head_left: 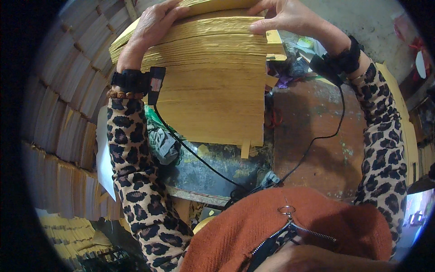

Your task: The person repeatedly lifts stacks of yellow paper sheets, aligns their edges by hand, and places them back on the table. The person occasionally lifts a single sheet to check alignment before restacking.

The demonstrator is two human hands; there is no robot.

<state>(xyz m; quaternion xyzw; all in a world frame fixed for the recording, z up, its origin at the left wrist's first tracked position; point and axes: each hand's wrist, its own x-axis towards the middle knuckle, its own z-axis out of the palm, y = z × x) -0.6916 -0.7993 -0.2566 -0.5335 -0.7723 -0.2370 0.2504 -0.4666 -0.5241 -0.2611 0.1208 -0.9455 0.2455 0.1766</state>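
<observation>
A thick stack of yellow paper sheets (pixel 210 88), its layered edges fanned at the upper part, lies across the worktable in front of me. My left hand (pixel 154 25) rests on the stack's upper left, its fingers at a raised or folded yellow portion (pixel 217 6) at the far edge. My right hand (pixel 278 17) is at the upper right corner, thumb on the fanned sheets and fingers partly hidden behind the raised portion. A narrow yellow strip (pixel 245 149) sticks out from the stack's near edge. Both wrists wear black straps with cabled devices.
Bundled paper stacks (pixel 64 129) rise along the left. A brown board (pixel 316 136) covers the right of the worktable; a dark, worn surface (pixel 210 170) shows nearer me. Crumpled cloth (pixel 163 142) lies left, with mixed scraps (pixel 295 64) at the back right. Black cables hang across the table.
</observation>
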